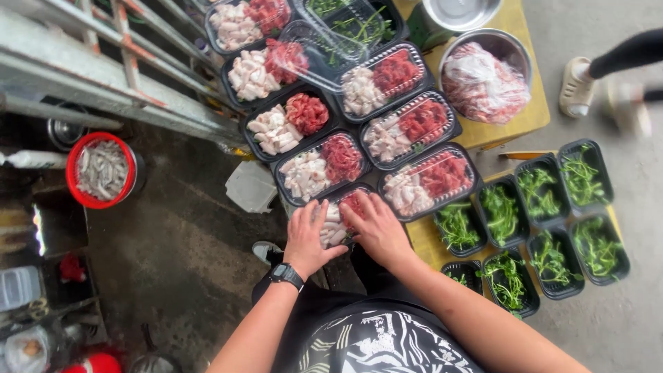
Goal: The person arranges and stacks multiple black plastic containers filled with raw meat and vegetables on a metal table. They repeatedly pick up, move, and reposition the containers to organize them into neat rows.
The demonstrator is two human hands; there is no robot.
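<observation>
Both my hands press on the nearest black meat tray (pixel 338 215), which holds pale and red meat under a clear lid. My left hand (pixel 309 235), with a black watch at the wrist, lies flat on its left side. My right hand (pixel 377 229) covers its right side, fingers spread. Beyond it stand two rows of several similar lidded meat trays (pixel 319 166), reaching away from me. One clear lid (pixel 319 47) lies loose on the far trays.
Several black trays of green herbs (pixel 539 228) sit at right on a yellow board (pixel 423 238). A metal bowl of bagged meat (pixel 485 79) stands at the back. A red basket of small fish (pixel 101 170) is left. Another person's feet (pixel 579 86) are at top right.
</observation>
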